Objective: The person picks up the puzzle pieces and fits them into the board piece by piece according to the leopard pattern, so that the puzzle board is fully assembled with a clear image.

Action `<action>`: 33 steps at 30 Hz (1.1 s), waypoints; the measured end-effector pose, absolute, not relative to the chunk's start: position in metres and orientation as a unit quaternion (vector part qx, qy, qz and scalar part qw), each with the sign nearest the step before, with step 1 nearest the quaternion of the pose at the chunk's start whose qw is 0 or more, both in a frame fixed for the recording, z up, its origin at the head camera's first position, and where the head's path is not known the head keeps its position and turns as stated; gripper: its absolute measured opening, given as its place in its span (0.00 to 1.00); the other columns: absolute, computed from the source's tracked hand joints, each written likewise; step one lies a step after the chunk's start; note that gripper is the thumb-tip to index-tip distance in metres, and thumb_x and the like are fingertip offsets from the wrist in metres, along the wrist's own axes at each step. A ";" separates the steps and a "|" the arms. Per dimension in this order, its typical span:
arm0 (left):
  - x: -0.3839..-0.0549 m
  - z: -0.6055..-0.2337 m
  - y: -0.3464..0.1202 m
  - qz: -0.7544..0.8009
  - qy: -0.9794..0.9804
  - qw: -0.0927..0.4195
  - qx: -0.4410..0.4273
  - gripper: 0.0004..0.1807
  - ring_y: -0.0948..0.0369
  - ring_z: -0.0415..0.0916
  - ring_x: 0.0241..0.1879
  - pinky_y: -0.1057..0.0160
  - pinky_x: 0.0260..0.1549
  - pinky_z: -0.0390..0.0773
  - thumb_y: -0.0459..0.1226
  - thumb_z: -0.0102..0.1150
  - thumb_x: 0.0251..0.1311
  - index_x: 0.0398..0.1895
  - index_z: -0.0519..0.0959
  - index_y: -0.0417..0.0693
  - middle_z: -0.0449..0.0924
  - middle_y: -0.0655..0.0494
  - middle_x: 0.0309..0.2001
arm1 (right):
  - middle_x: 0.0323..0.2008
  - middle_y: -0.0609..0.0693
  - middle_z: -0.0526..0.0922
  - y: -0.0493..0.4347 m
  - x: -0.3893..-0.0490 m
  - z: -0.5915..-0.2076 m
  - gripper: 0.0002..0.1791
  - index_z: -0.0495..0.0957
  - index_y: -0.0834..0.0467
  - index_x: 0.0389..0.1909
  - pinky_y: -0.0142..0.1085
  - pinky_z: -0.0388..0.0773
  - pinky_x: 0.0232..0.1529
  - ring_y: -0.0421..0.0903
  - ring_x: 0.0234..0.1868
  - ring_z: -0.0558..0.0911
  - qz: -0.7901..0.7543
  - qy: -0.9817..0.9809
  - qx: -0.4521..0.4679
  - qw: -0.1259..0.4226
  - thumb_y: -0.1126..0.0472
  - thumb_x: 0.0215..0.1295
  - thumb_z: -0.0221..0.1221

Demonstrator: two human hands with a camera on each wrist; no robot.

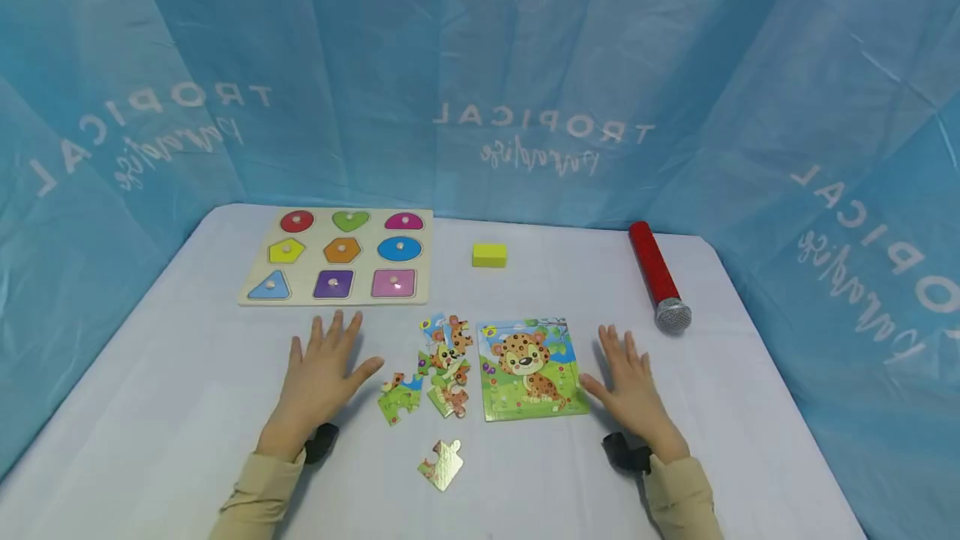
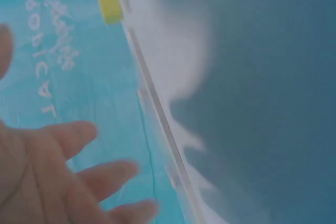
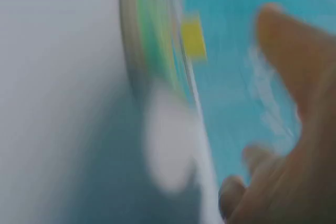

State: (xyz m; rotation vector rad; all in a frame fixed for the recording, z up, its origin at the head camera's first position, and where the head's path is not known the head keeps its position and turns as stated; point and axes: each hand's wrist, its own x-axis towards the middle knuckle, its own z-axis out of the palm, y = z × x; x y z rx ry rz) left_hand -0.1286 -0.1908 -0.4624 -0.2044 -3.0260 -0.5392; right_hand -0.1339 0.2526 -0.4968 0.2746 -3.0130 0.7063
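Note:
My left hand (image 1: 318, 382) is spread over the white table, fingers apart, holding nothing. To its right lie loose jigsaw pieces (image 1: 450, 357), partly overlapping, with one piece (image 1: 401, 397) nearest the thumb. Another puzzle piece (image 1: 442, 465) lies alone closer to the front, its surface shiny. A square leopard picture board (image 1: 532, 369) lies right of the pile. Beside its right edge is my right hand (image 1: 630, 390), fingers extended and nothing in it; the thumb is close to the board, and I cannot tell if it touches. Both wrist views show the palms with nothing held.
A wooden shape board (image 1: 337, 265) with knobbed coloured shapes lies at the back left. At the back middle stands a yellow block (image 1: 490, 255). A red microphone (image 1: 660, 277) with a silver head lies at the back right. Blue curtain (image 1: 480, 65) surrounds the table (image 1: 547, 482).

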 end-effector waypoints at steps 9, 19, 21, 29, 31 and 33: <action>-0.144 -0.459 -0.144 -0.202 -0.965 -0.007 -0.165 0.29 0.38 0.69 0.63 0.39 0.60 0.69 0.47 0.62 0.61 0.61 0.75 0.40 0.75 0.38 0.61 | 0.75 0.63 0.50 0.198 -0.121 -0.511 0.59 0.50 0.66 0.74 0.64 0.31 0.72 0.63 0.77 0.47 0.224 -0.967 0.125 0.010 0.33 0.52 0.61; -0.169 -0.461 -0.078 -0.126 -0.982 0.058 -0.129 0.26 0.50 0.75 0.41 0.50 0.37 0.75 0.52 0.65 0.56 0.53 0.80 0.47 0.79 0.47 0.44 | 0.76 0.65 0.45 0.179 -0.113 -0.510 0.60 0.46 0.69 0.74 0.62 0.28 0.72 0.62 0.77 0.43 0.231 -0.967 0.104 0.007 0.34 0.54 0.60; -0.171 -0.464 -0.076 -0.114 -0.984 0.064 -0.122 0.25 0.51 0.74 0.42 0.50 0.37 0.75 0.49 0.67 0.55 0.54 0.80 0.49 0.78 0.47 0.44 | 0.76 0.65 0.45 0.179 -0.113 -0.511 0.60 0.46 0.69 0.74 0.62 0.29 0.72 0.63 0.77 0.44 0.226 -0.968 0.105 0.005 0.33 0.54 0.60; -0.176 -0.471 -0.087 -0.148 -0.977 0.084 -0.131 0.18 0.48 0.76 0.43 0.49 0.33 0.78 0.30 0.55 0.62 0.56 0.79 0.49 0.78 0.46 0.49 | 0.76 0.64 0.45 0.179 -0.114 -0.507 0.60 0.46 0.68 0.74 0.63 0.30 0.72 0.62 0.77 0.44 0.220 -0.971 0.096 -0.009 0.32 0.55 0.58; -0.178 -0.472 -0.090 -0.154 -0.975 0.097 -0.127 0.22 0.47 0.77 0.40 0.49 0.30 0.78 0.28 0.57 0.58 0.57 0.78 0.46 0.79 0.43 0.47 | 0.76 0.63 0.45 0.179 -0.114 -0.507 0.60 0.46 0.68 0.74 0.62 0.30 0.72 0.62 0.77 0.44 0.220 -0.971 0.095 -0.010 0.32 0.55 0.58; -0.181 -0.473 -0.093 -0.162 -0.973 0.107 -0.122 0.25 0.46 0.78 0.38 0.50 0.29 0.78 0.27 0.59 0.54 0.58 0.77 0.43 0.80 0.42 0.46 | 0.76 0.63 0.45 0.179 -0.114 -0.508 0.60 0.46 0.68 0.75 0.62 0.30 0.72 0.61 0.77 0.43 0.219 -0.971 0.093 -0.011 0.32 0.55 0.58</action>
